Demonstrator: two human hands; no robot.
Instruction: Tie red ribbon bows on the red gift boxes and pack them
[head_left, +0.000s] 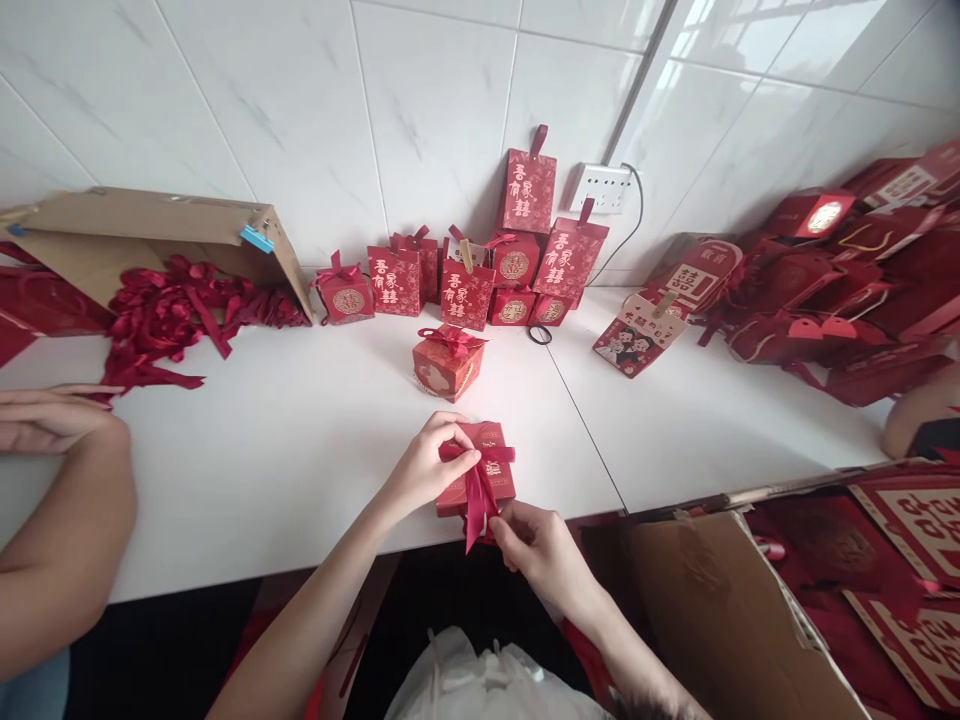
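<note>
Red gold-lettered box (454, 496), hands (429, 462) (535, 542) at its ribbon (480, 492), packets (394, 283) behind marked 囍

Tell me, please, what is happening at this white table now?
A person is handling a red ribbon that lies across a small red box at the near edge of the white table. The left hand pinches the ribbon over the box; the right hand is by its lower end, its grip unclear. Beyond stands another box with a bow. At left, another person's hand rests near a ribbon heap.
</note>
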